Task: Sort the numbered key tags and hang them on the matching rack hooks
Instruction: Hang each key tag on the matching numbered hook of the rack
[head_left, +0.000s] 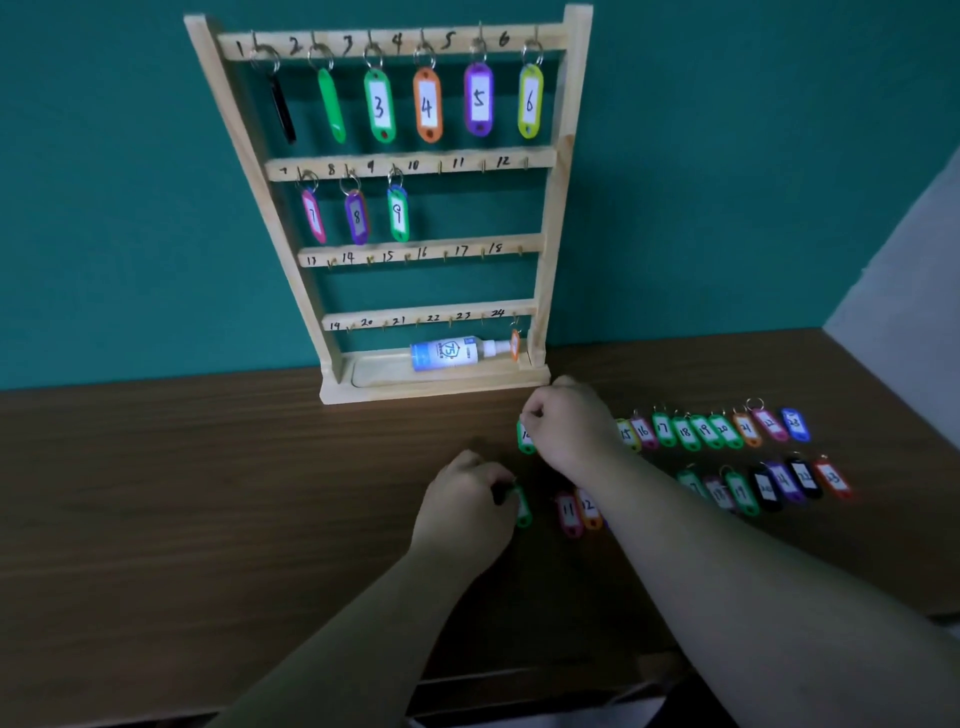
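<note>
Left half of the table (182, 493) offered open passage. Two rows of tags (684, 432) crowded the right. The rack (557, 208) blocked the far edge; a bottle (447, 353) filled its tray (374, 370).

You face a pale wood rack (563, 156) with black numerals, against a teal wall (727, 156). On it tag 3 (380, 106) is green, tag 4 (427, 105) orange, tag 5 (478, 98) purple, tag 6 (530, 101) lime-yellow. Your table (208, 493) is dark brown, grained.

wall (727, 156): teal | table (208, 493): dark wood | light: dim
</note>
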